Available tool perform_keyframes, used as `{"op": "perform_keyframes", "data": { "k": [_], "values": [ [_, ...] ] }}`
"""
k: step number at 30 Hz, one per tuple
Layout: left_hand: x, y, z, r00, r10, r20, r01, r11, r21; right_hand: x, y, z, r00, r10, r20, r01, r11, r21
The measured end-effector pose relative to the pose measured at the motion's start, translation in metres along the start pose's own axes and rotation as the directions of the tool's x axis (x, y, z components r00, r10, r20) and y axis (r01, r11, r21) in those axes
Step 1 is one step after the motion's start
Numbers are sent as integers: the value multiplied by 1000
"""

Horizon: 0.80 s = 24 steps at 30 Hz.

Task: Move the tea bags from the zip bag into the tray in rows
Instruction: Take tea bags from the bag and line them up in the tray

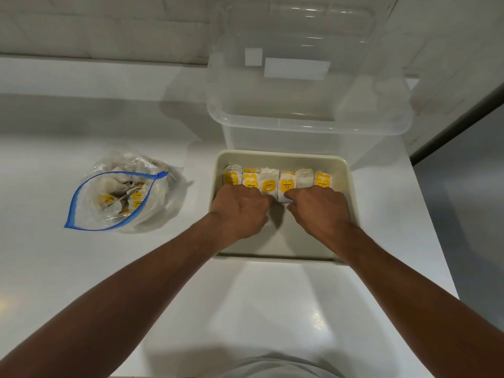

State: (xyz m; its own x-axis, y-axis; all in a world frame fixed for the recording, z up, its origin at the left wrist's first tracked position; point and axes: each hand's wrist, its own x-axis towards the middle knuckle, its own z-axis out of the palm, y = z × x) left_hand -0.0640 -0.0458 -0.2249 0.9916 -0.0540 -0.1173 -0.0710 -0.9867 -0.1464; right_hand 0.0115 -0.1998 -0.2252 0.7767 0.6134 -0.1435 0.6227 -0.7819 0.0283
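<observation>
The tea bags (275,181) are lying in a single row along the far wall of the tray (351,192), yellow tags mostly facing up, with one or two overlapping at the left of the row. They are looking light, soft and papery, so they are likely to slide, tip or crumple under any firm push; taking each one by its flat sides or its stiff tag, not by the thin string, seems the safest hold. The left hand (238,211) is pressing its curled fingers against the near edge of the left part of the row, and the right hand (319,211) is doing the same on the right, its fingertips touching a bag near the middle. Whether either hand is actually pinching a bag, or only nudging the row straight, cannot be told, since the fingertips are hidden. Most of the tray floor nearer the person is lying bare. The zip bag (122,197) is sitting well to the left on the white counter (81,268), mouth gaping, with more bags heaped loosely inside. A clear plastic container (308,105) is standing just behind the tray.
</observation>
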Motion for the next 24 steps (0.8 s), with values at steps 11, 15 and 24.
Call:
{"op": "perform_keyframes", "data": {
  "k": [11,15,24],
  "values": [
    [0,-4,-16,999,-22,-26,20,997,-74,4,1,-7,1000,7,-26,-5,998,65],
    [-1,-2,-19,999,-43,-16,42,997,-63,3,2,-12,998,13,-59,-7,995,99],
    [-19,-7,-29,985,-158,-65,141,968,-209,0,-8,-23,992,92,-91,-58,945,322]
  ]
}}
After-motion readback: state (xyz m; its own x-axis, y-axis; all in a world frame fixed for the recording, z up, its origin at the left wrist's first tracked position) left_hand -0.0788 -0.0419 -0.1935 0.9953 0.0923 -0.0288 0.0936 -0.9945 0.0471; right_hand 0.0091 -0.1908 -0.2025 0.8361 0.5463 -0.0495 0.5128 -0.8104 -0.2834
